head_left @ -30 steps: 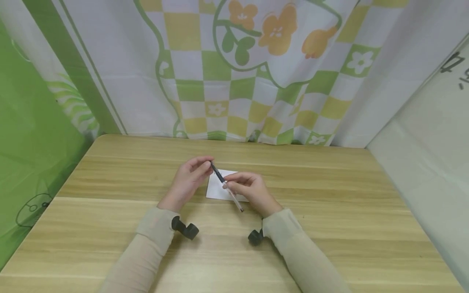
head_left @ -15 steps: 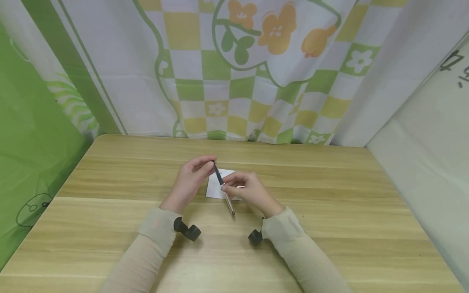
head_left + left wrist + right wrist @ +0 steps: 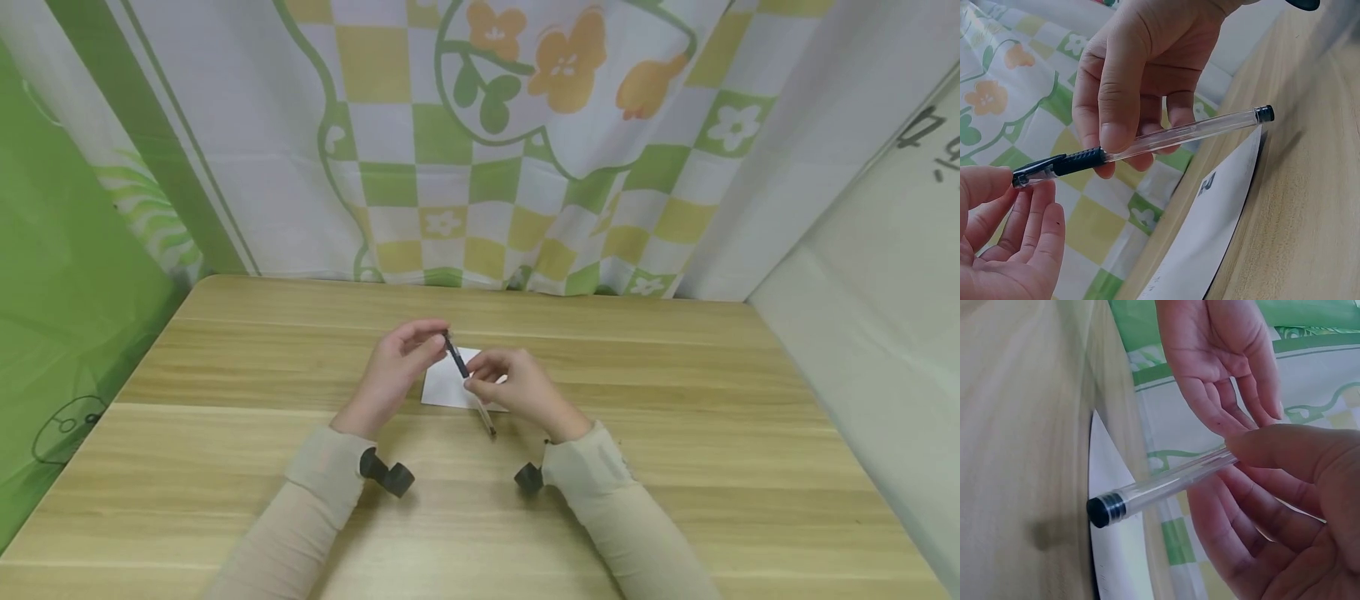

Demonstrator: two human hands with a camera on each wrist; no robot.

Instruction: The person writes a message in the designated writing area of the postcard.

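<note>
A gel pen (image 3: 459,360) with a clear barrel, a black end plug and a black capped end is held tilted above a white sheet of paper (image 3: 442,387). My left hand (image 3: 393,367) pinches the tip of the capped end between thumb and fingers. With thumb and forefinger, my right hand (image 3: 521,387) pinches the barrel just behind the black part. In the left wrist view, the clip on the pen (image 3: 1191,130) shows beside my left fingertips (image 3: 1004,177). The right wrist view has the plugged end of the pen (image 3: 1107,508) toward the camera, while its black part is hidden behind my thumb.
The paper lies flat on a wood-grain table (image 3: 675,467), with small dark print on it. A checked, flowered curtain (image 3: 495,183) hangs behind the table. Green cloth (image 3: 67,275) is at the left and a pale wall (image 3: 877,275) at the right. Black wrist cameras (image 3: 397,479) sit at both cuffs.
Both hands have shifted slightly to the right with the pen. Its plugged end swung left, then back right. Both hands keep their pinch on it, and the paper stays put.
</note>
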